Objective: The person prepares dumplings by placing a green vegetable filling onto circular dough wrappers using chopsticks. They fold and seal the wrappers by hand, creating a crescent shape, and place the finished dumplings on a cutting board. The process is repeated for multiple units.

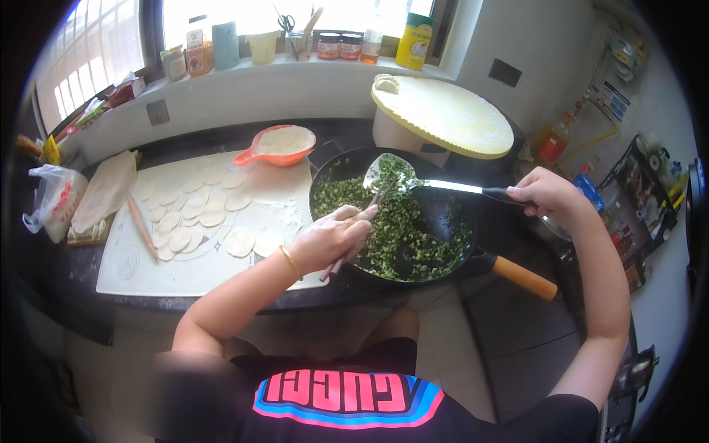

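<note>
Over a dark wok point(441, 227), my right hand point(548, 193) is wrapped round the black handle of a metal spatula point(452, 186). Chopped green filling point(395, 247) lies on the spatula's broad blade and is spread across the wok. My left hand point(336, 238) is closed on a pair of chopsticks point(334, 269), their tips against the filling on the blade. Left of the wok, several thin round dough wrappers point(212, 214) lie partly overlapping on a white floured mat point(284, 198). A slim rolling pin point(142, 227) rests near the mat's left side.
An orange bowl of flour point(277, 144) stands behind the mat. A round floured tray point(450, 114) sits on a pot behind the wok. The wok's wooden handle point(524, 277) points toward the front right. Jars point(340, 46) line the windowsill; a plastic bag point(57, 199) is far left.
</note>
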Motion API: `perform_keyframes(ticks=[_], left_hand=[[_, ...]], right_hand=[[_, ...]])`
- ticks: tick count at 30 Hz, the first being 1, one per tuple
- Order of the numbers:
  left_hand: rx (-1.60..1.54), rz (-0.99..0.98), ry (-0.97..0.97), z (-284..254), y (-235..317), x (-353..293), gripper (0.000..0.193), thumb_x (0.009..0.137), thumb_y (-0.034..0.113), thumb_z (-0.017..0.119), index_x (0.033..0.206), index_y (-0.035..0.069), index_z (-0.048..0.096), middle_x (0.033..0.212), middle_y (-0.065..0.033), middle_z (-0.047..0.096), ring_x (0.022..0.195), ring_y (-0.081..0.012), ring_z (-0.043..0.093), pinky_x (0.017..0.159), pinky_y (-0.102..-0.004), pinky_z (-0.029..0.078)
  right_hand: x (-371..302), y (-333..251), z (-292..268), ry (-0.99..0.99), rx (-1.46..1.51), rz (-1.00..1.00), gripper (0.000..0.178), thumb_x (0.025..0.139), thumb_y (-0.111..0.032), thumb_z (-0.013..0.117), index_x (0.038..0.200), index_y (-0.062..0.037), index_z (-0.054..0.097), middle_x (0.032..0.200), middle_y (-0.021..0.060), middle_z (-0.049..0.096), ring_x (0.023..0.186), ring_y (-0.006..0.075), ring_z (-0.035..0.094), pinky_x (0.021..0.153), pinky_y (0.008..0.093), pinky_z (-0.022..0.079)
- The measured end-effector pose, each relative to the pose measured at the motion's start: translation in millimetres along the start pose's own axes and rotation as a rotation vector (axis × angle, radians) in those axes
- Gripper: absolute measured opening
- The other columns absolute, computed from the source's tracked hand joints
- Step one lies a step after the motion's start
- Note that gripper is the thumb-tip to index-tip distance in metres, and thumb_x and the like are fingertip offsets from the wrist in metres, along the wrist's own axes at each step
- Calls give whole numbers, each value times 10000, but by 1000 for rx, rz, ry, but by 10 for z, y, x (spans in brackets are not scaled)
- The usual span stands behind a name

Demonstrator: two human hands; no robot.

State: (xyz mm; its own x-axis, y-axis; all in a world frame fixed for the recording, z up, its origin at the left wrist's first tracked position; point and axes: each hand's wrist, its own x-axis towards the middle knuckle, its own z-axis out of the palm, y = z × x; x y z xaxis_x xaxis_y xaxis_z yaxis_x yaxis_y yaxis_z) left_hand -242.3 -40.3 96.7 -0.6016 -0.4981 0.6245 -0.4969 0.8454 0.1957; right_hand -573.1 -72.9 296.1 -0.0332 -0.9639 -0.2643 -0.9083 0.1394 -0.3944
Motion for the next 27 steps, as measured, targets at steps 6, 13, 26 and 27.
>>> perform_keyframes(ticks=[6,13,26,27], left_hand=[[120,28,54,-33,-175,-162,466,784,51,518,1232,-43,436,652,-17,528,902,-247,553,802,-318,463],[11,54,96,143,-52,67,421,819,58,504,1222,-47,440,701,-50,545,908,-257,556,807,-320,460],[-57,-79,112,125,36,-6,349,793,27,515,1132,-40,468,724,-58,555,886,-251,550,840,-355,433],[-9,-57,204,148,-29,-28,286,794,23,522,1074,-26,491,646,-43,534,835,-237,550,790,-336,447]], right_hand=[[-80,148,-8,24,25,21,250,855,-270,619,783,-35,664,528,31,522,391,73,397,377,221,281],[-183,93,61,-24,62,-38,238,845,-234,622,779,-9,665,517,23,510,432,62,414,405,211,284],[-153,237,43,-3,161,-90,226,845,-190,612,736,4,648,505,10,488,425,66,409,413,220,287],[-148,245,39,5,135,-89,225,845,-189,612,735,4,648,503,9,486,425,67,407,416,222,288]])
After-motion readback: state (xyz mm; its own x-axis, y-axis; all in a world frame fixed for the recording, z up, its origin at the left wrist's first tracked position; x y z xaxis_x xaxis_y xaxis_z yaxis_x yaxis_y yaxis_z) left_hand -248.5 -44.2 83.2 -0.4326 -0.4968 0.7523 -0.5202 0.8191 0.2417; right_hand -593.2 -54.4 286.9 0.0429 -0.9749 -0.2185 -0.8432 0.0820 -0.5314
